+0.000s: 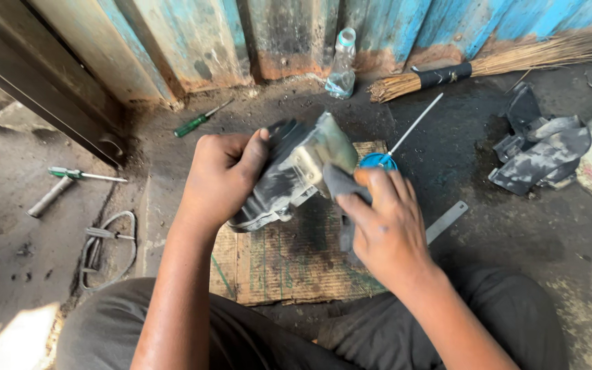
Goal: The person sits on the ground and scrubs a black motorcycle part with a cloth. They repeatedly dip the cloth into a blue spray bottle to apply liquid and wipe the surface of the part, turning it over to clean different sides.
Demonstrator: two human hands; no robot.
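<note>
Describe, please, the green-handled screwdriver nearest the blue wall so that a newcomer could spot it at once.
Start at the blue corrugated wall. On the dark ground below it, left of the plastic bottle, lies the green-handled screwdriver. Unlike the other screwdriver farther left, it lies slanted with a dark green grip.

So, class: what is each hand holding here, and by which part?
The left hand grips a grimy grey metal part by its left end. The right hand presses a dark cloth against its right side.

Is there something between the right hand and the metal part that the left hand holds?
Yes. A dark grey cloth lies between the right hand and the grimy metal part; the fingers press it on the part's right side. The left hand grips the part directly.
</note>
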